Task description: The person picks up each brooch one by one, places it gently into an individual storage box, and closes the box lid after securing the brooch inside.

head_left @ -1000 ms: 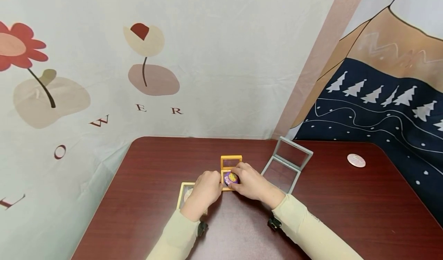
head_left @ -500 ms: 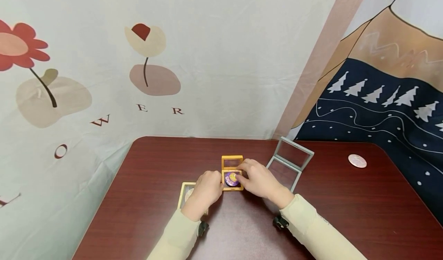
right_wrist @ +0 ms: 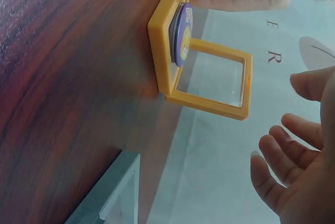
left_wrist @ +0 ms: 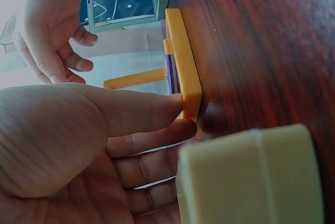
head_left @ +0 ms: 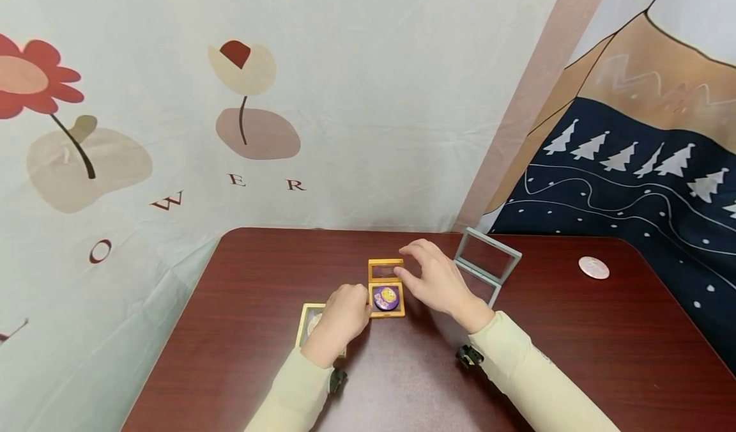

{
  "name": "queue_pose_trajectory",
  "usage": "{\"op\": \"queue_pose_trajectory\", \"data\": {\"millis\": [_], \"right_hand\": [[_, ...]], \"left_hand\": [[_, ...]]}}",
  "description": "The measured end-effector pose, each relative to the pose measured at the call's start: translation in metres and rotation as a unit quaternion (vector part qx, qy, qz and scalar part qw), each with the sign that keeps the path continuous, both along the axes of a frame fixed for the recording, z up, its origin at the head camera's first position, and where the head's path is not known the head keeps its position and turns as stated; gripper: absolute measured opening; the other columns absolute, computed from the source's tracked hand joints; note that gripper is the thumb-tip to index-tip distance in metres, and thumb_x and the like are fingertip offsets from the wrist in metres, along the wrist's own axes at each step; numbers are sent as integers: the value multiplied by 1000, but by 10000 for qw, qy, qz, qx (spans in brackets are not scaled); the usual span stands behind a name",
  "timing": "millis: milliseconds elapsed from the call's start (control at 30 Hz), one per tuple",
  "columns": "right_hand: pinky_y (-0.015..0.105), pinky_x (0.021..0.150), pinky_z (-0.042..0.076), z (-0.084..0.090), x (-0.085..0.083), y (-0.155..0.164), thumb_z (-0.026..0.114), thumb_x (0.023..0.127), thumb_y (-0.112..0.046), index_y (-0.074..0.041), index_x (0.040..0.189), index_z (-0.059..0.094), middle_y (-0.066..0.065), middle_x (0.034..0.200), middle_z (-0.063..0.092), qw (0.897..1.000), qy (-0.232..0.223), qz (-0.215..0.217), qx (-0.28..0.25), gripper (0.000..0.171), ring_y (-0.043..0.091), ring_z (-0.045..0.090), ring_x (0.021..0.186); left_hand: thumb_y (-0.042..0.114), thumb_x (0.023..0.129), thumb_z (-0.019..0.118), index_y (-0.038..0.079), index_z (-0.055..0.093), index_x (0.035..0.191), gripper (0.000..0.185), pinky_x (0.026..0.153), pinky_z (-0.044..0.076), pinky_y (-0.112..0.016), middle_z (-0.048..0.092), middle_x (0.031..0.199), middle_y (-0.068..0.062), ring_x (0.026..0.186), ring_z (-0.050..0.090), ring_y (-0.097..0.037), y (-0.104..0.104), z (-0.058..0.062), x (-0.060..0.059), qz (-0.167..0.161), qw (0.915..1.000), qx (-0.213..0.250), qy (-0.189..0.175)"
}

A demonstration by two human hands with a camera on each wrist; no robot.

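Your left hand pinches the near-left edge of the orange case between thumb and fingers. Your right hand, fingers loosely spread, holds nothing beside the raised lid. Inside the case lies a purple badge, its lettering too small to read. Under your left forearm, a pale yellow case contains a pale disc. A grey case stands lid-up, right. The wall cloth reads "O W E R".

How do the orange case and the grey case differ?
The orange case is smaller than the grey case. The left hand grips the orange case; no hand holds the grey case. The orange case sits straight in the head view, the grey case skewed. Both stand open, lids raised.
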State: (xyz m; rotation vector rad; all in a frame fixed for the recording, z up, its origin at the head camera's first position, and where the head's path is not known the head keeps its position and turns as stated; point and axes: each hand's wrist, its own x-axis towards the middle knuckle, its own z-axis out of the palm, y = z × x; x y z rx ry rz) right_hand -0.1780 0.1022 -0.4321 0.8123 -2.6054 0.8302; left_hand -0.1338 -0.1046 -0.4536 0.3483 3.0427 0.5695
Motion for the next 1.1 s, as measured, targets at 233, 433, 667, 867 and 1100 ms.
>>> {"op": "queue_pose_trajectory", "data": {"millis": [233,433,667,867,1100], "right_hand": [[49,96,54,-2,-3,0,77,95,-35,-4,136,65,12,136,63,9987,-405,-129,265,53,29,59,127],[55,103,50,-7,-5,-2,75,96,-40,-5,147,57,16,148,56,9934,-978,-224,549,64,34,54,137],[51,101,52,-14,-7,-2,72,100,-35,-5,143,61,12,140,63,9922,-1076,-88,616,54,29,61,129],[46,91,56,-15,-6,-4,69,102,-23,-3,133,68,8,127,69,9947,-926,24,450,37,22,67,111],[40,85,57,-15,-3,-3,67,104,-14,-2,125,72,7,116,73,9959,-835,168,313,25,18,69,102]], "left_hand": [[12,93,78,6,69,77,20,66,54,-40,66,72,-5,71,66,-23,0,0,0,20,9999,39,-99],[11,92,79,6,67,75,22,63,52,-39,64,69,-5,67,64,-21,0,0,1,-41,10000,61,16],[8,89,80,6,67,71,23,60,51,-39,64,66,-4,64,64,-21,-1,1,2,-132,9997,73,185],[8,90,80,7,67,71,23,61,51,-38,64,68,-4,67,65,-22,-1,2,2,-111,9998,23,148],[9,91,80,7,66,71,24,62,52,-39,64,68,-4,67,66,-23,-2,1,1,-109,9998,1,168]]}}
